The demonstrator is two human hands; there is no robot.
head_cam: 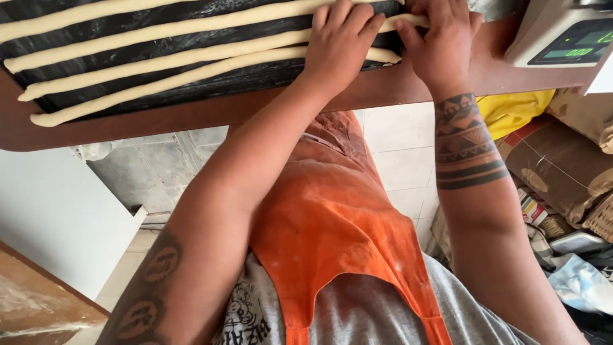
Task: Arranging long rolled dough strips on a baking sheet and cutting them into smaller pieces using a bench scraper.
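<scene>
Several long pale dough ropes lie side by side across a black tray on a brown wooden counter. My left hand rests palm down on the right ends of the ropes, fingers together and flat. Just to its right, my right hand presses on the rope ends at the tray's right edge, fingers curled over the dough. Both forearms reach up from the bottom of the view. An orange apron over a grey shirt fills the lower middle.
A white digital scale with a green display stands on the counter's right end. Below it are a yellow bag, brown paper sacks and clutter. A white panel and tiled floor lie under the counter.
</scene>
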